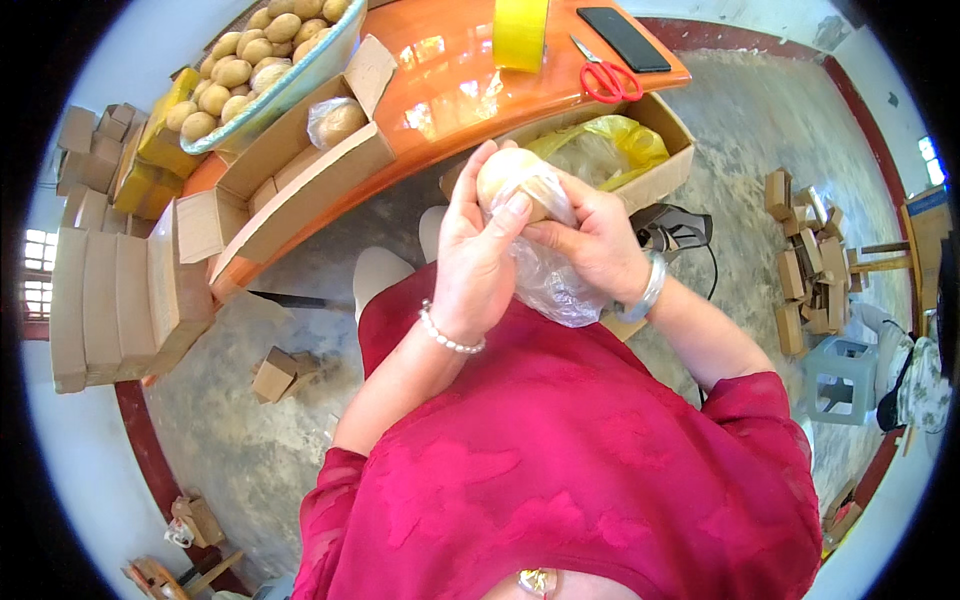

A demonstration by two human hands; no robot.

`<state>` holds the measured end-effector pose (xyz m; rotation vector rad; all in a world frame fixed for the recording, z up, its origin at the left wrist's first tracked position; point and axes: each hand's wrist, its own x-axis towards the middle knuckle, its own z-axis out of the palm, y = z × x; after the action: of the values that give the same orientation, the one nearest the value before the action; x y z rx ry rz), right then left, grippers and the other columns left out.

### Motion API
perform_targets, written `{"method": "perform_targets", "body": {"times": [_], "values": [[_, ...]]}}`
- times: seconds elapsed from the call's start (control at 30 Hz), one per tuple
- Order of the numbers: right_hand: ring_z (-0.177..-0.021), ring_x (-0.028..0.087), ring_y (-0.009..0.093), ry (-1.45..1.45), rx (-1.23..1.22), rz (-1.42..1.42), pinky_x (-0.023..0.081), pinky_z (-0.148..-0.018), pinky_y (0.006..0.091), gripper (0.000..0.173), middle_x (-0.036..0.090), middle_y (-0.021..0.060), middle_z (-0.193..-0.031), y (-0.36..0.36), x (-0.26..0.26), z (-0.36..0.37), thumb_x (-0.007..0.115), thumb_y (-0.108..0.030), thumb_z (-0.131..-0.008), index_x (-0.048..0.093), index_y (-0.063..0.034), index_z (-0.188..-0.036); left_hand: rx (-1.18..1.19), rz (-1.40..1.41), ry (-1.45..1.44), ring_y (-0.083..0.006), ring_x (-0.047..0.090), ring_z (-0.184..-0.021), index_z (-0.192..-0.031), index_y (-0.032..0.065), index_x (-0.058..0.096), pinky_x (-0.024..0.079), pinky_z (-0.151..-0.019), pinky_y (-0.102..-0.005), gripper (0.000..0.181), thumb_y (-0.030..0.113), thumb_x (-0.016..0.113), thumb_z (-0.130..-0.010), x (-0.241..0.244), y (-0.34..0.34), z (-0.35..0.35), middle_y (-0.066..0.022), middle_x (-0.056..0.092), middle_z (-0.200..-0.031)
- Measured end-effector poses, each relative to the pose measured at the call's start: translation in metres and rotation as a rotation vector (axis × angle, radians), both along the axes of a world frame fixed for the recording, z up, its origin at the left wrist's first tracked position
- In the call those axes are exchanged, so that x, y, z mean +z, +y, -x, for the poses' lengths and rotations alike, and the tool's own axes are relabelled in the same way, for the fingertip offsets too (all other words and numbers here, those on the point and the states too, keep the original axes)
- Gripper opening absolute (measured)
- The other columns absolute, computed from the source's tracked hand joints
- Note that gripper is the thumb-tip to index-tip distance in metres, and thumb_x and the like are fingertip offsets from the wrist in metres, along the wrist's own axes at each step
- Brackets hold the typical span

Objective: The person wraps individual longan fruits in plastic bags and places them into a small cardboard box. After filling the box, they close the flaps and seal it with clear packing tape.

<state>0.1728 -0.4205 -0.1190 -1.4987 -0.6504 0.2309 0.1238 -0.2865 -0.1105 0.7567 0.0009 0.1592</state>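
Observation:
A round, pale tan fruit (506,174), partly covered by a clear plastic bag (559,289), is held between both hands above my lap. My left hand (480,232) cups its left side, the thumb pressing the film. My right hand (600,236) grips gathered plastic at the fruit's right side, and the rest of the bag hangs below. On the table at the left, an open long cardboard box (315,191) holds one plastic-wrapped fruit (337,122). Behind it, a basket (300,82) is heaped with similar fruits (233,73).
The orange table (442,97) carries a yellow tape roll (520,34), red-handled scissors (611,80) and a black phone (622,39). Below its edge, a cardboard box (679,161) holds plastic bags (600,150). Stacked cartons (112,300) stand left; small boxes (814,262) and a stool (840,367) are right.

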Motion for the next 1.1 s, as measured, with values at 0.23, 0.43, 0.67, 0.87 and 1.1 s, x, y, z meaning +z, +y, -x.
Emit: {"method": "perform_targets", "body": {"times": [0.23, 0.43, 0.67, 0.87, 1.1], "values": [[-0.076, 0.068, 0.035, -0.514, -0.343, 0.319, 0.053, -0.066, 0.0379, 0.06, 0.064, 0.0246, -0.087, 0.02, -0.021, 0.014, 0.056, -0.002, -0.086, 0.034, 0.0007, -0.141, 0.021, 0.016, 0.227, -0.0125, 0.055, -0.099, -0.118, 0.0085, 0.05, 0.046, -0.087, -0.0295, 0.039, 0.009, 0.07, -0.085, -0.007, -0.018, -0.003, -0.0008, 0.057, -0.107], [-0.063, 0.064, 0.034, -0.371, -0.218, 0.349, 0.051, -0.059, 0.0375, 0.07, 0.064, 0.0203, -0.078, 0.005, -0.009, 0.022, 0.065, -0.007, -0.081, 0.031, -0.0006, -0.142, -0.173, 0.003, 0.27, -0.023, 0.062, -0.099, -0.119, 0.0035, 0.05, 0.051, -0.088, -0.0354, 0.034, 0.009, 0.061, -0.087, -0.028, -0.005, -0.012, -0.0113, 0.063, -0.101], [-0.087, 0.064, 0.027, -0.809, 0.056, 0.503, 0.05, -0.073, 0.0353, 0.054, 0.065, 0.0105, -0.096, -0.043, 0.056, -0.014, 0.075, -0.022, -0.074, 0.058, -0.0092, -0.124, -0.542, 0.154, 0.312, -0.0164, 0.053, -0.062, -0.107, 0.0, 0.051, 0.046, -0.057, -0.0288, 0.038, -0.005, 0.053, -0.069, -0.022, 0.017, -0.012, -0.0108, 0.056, -0.083], [-0.111, 0.055, 0.029, -0.383, 0.48, 0.358, 0.044, -0.093, 0.0376, 0.057, 0.06, 0.0119, -0.117, -0.057, 0.054, -0.045, 0.076, -0.028, -0.075, 0.057, -0.0045, -0.123, -0.96, 0.073, 0.177, -0.0134, 0.048, -0.055, -0.098, -0.0012, 0.053, 0.041, -0.052, -0.0256, 0.03, 0.0, 0.055, -0.068, -0.013, 0.011, -0.022, -0.0107, 0.057, -0.082], [-0.1, 0.059, 0.023, -0.477, 0.365, 0.461, 0.047, -0.086, 0.033, 0.053, 0.062, 0.0089, -0.108, -0.061, 0.046, -0.04, 0.076, -0.029, -0.077, 0.058, -0.0037, -0.12, -0.8, -0.528, 0.046, -0.0141, 0.056, -0.066, -0.112, 0.001, 0.049, 0.047, -0.062, -0.029, 0.03, 0.003, 0.055, -0.082, -0.006, 0.016, -0.013, -0.0062, 0.059, -0.082]]}}
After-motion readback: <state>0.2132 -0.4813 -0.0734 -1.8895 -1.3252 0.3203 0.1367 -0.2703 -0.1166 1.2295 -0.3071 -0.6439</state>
